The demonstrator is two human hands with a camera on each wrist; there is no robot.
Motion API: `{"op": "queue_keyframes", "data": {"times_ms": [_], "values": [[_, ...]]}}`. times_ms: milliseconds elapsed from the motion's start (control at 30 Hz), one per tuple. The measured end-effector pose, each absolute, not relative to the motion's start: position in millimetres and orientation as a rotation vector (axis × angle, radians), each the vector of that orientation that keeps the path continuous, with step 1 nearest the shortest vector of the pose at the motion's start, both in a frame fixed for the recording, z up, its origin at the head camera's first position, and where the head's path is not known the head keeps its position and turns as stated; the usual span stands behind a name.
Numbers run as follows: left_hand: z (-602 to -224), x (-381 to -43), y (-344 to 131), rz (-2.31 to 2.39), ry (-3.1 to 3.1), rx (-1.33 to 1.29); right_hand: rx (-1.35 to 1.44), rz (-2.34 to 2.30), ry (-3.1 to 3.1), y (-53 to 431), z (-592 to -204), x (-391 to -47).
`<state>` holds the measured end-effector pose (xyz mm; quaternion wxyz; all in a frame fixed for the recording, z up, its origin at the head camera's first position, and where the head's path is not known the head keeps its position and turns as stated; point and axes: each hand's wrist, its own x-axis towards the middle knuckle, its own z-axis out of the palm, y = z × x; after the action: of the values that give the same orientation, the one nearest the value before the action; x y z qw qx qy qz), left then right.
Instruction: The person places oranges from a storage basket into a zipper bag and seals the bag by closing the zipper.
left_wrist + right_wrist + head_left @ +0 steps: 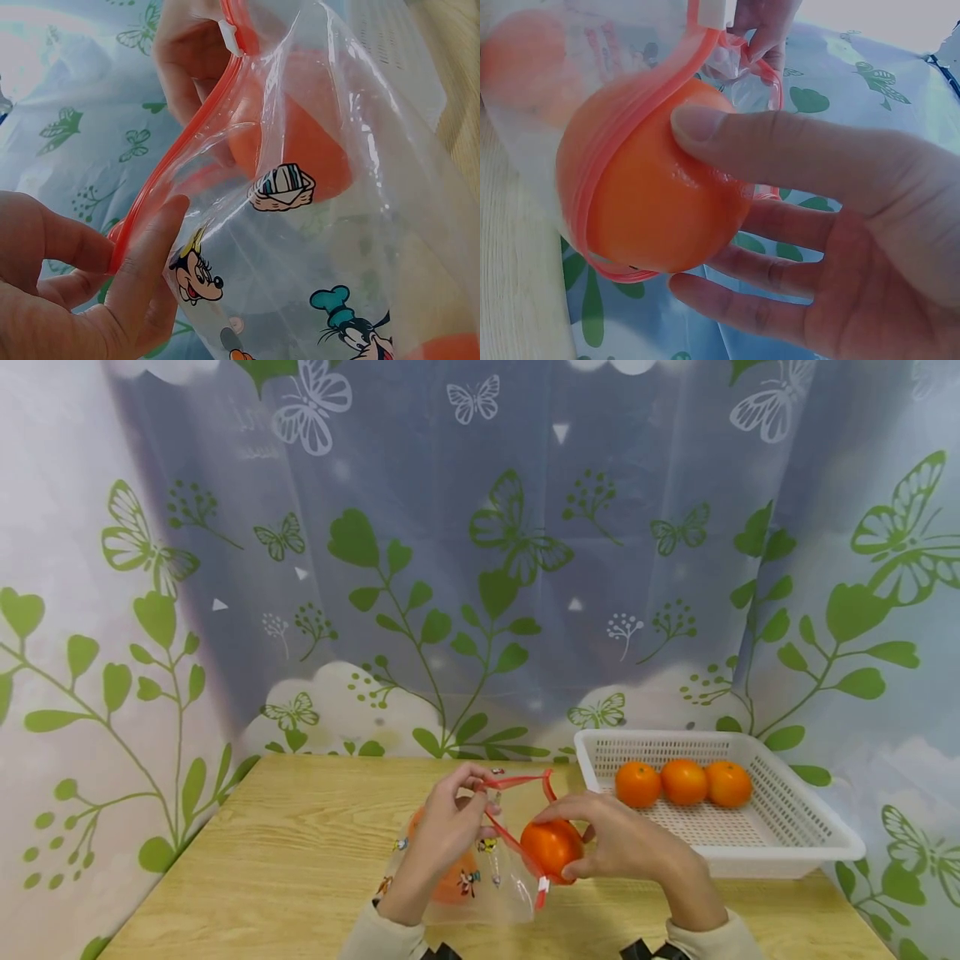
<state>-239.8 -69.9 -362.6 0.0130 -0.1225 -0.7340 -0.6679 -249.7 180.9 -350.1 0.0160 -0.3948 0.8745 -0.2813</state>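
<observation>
My left hand (452, 822) pinches the red zip edge of a clear plastic zip bag (300, 247) printed with cartoon figures. In my right hand (626, 839) is an orange (660, 180), held between thumb and fingers at the bag's mouth. The red zip strip (622, 135) with its white slider (543, 884) runs across the orange in the right wrist view, so part of the fruit is inside the opening. More orange fruit (525, 64) shows blurred through the plastic, farther down in the bag; its number is hard to tell.
A white perforated plastic basket (787, 852) stands at the right of the wooden table (262, 860). Three oranges (683, 782) lie in a row inside it. Behind the table hangs a curtain (450, 610) with leaves and butterflies.
</observation>
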Motion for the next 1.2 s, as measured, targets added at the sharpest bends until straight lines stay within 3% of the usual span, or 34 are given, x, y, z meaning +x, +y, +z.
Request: {"op": "queue_keyframes", "data": {"times_ms": [1200], "values": [[-362,-241,-71,-2.083,-2.293,-0.358,-1.25,-0.939,2.714,190,-344,-250]]}}
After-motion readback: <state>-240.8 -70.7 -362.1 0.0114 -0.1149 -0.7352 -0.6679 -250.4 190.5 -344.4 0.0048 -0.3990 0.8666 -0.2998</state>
